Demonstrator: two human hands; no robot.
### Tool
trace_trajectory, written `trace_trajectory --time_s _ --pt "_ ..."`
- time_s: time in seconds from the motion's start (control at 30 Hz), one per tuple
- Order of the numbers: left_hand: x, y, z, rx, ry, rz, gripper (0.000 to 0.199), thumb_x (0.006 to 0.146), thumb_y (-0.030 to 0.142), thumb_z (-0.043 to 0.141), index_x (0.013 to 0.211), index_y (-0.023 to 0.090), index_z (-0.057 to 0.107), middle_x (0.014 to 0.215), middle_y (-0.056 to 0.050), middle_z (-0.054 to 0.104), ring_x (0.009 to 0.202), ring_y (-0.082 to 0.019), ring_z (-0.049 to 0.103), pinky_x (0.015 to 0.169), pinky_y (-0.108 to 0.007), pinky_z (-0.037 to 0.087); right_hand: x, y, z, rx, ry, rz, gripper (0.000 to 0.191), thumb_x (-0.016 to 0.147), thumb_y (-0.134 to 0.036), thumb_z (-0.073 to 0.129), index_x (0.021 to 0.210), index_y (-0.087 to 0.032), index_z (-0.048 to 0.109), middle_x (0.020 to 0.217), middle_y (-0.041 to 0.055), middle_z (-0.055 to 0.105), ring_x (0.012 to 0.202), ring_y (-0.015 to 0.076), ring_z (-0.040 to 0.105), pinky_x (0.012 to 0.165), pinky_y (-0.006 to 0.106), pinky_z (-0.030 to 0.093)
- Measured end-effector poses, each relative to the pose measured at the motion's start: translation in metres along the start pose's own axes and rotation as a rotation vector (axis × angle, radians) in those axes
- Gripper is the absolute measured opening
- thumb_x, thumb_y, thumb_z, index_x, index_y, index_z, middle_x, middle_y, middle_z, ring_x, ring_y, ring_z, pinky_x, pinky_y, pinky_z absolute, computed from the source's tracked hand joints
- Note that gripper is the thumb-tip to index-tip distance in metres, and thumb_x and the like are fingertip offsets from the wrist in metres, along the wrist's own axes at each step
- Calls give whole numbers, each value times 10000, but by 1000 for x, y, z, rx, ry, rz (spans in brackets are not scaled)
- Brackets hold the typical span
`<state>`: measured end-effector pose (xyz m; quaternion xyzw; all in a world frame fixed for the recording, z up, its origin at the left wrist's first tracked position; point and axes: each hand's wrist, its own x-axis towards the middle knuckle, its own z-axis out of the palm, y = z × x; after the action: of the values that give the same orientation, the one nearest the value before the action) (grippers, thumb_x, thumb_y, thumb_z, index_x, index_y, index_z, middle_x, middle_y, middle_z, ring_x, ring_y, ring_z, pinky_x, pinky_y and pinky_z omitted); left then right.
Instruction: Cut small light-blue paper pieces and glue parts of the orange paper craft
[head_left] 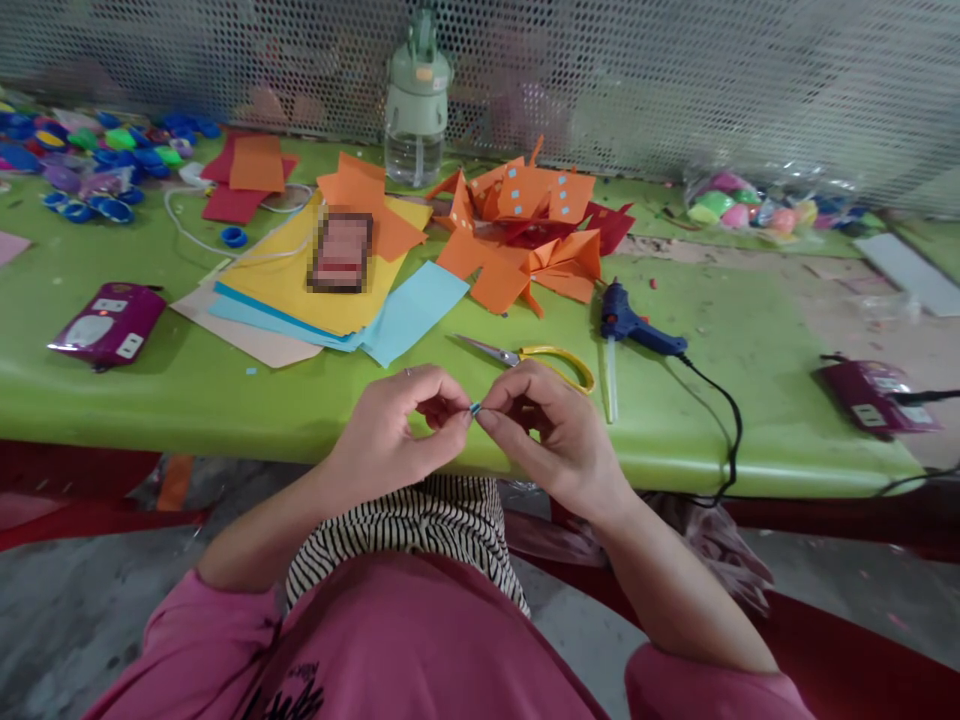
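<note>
Tabletop [225, 400], smooth, glossy and green with a rounded front edge, spreads before you, backed by a grey panel [675, 80] punched with rows of small round holes. Left of centre you have a fanned stack of paper sheets [289, 300], flat and straight-edged, yellow over blue and pale pink. Beyond your hands sits a heap of orange paper cutouts [495, 280], creased and angular, some dotted with little pale-blue squares. A pale-green bottle [418, 95] with a see-through lower half stands upright near the panel. Your left hand [401, 425] and right hand [562, 435] meet above the front edge, each pinching with thumb and forefinger, the tips almost touching. To your right lies a dark-blue glue gun [637, 330], a translucent glue stick [611, 385] sticking out toward you. Just past your fingers, the scissors [511, 356] point their metal blades left and slightly away, yellow handles to the right. Between your two pinches is a tiny blue piece [475, 408], too covered to tell its long axis or which way it points.
</note>
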<state>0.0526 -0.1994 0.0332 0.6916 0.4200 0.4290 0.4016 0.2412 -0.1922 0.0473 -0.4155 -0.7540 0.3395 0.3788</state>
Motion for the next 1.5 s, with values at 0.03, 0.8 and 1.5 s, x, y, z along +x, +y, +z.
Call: trace_trajectory --time_s 0.03,0.8,1.5 --pt "-1 0 0 23 7 30 74 834 134 614 794 195 601 718 29 646 677 -94 595 664 -214 493 0 -1 0 25 -6 30 95 896 -247 656 827 -206 605 751 -25 546 610 81 466 513 242 391" --pt "-6 -2 5 -44 26 -2 62 914 192 600 853 196 615 751 24 645 684 -85 599 642 -199 480 -8 -1 0 114 49 87 123 881 -319 712 845 -208 673 779 -9 633 655 91 529 531 240 413" --pt "-5 -3 4 268 84 218 68 874 142 602 858 195 641 769 5 700 712 -106 643 700 -220 526 -6 -2 -2 -36 13 77 97 868 -228 681 782 -195 648 707 -27 571 551 63 440 464 228 356"
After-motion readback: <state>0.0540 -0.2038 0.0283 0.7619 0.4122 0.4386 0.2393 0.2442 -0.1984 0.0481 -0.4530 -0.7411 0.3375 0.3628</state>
